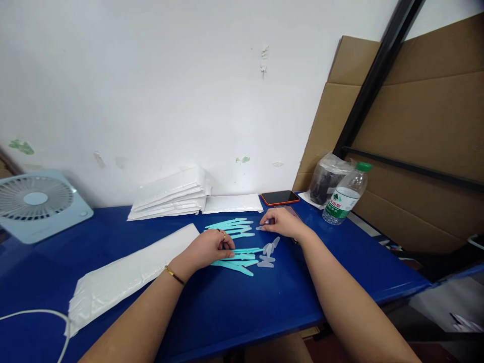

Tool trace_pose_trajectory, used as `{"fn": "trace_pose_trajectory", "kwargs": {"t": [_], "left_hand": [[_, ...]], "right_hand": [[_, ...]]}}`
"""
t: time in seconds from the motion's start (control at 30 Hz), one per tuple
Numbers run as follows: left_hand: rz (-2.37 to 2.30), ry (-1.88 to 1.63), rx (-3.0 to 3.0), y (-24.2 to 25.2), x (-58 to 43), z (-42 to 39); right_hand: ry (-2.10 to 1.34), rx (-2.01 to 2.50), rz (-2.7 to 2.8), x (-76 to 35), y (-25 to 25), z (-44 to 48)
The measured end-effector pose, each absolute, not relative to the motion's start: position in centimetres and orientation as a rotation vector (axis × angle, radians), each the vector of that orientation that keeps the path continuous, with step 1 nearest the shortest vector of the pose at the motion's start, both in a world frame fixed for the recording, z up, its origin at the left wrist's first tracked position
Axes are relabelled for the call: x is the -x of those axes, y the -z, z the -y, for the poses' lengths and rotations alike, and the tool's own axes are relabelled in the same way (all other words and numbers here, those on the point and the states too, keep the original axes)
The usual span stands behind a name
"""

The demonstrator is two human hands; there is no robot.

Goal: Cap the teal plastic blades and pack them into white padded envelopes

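Observation:
Thin teal sticks that look like eyebrow razors (242, 257) lie in two groups on the blue table. My left hand (215, 248) is over them, thumb and fingers closed on one razor in the nearer group. Several razors in the farther group (230, 225) have translucent tips. My right hand (282, 223) pinches a small clear plastic cap (260, 228) just right of that group. More loose clear caps (268, 249) lie in a small heap between the hands, beside the nearer razors' ends.
White padded mailers (170, 194) are stacked by the wall; a long one (136, 272) lies left of my hand. A light-blue fan (45, 201) and white cable (64, 317) are at left. A phone (280, 197), another partly hidden phone, a bagged dark object (323, 184) and water bottle (344, 196) stand right.

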State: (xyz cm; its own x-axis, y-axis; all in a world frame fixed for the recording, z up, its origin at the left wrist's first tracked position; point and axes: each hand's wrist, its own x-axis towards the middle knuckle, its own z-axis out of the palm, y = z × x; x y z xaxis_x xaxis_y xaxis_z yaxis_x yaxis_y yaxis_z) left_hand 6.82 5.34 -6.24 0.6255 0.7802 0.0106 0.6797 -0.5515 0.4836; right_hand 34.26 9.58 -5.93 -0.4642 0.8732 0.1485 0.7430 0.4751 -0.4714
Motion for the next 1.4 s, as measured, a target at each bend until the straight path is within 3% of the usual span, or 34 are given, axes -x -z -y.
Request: {"fn": "trace_pose_trajectory", "kwargs": {"t": [0.3,0.53,0.77,1.23,1.4], "left_hand": [[-1.371,-0.410,-2.338,6.9,-6.6,-6.0],[-1.466,-0.562,-2.235,6.2,-6.3,-6.0],[-1.465,-0.569,-2.230,6.4,-6.1,-6.3],[-1.614,-0.671,-2.351,6.8,-7.0,-6.7],[-1.434,-0.484,-2.452,6.3,-6.7,-6.1]], "right_hand": [[-0.432,1.391,2.358,-33.4,6.8,-9.7],[-0.773,1.195,2.257,-32.4,5.9,-8.6],[-0.860,1.147,2.251,-32.1,5.7,-8.3],[-0.589,1.172,2.227,-30.7,6.0,-8.4],[-0.770,1.206,2.414,-33.0,4.9,-8.2]]}}
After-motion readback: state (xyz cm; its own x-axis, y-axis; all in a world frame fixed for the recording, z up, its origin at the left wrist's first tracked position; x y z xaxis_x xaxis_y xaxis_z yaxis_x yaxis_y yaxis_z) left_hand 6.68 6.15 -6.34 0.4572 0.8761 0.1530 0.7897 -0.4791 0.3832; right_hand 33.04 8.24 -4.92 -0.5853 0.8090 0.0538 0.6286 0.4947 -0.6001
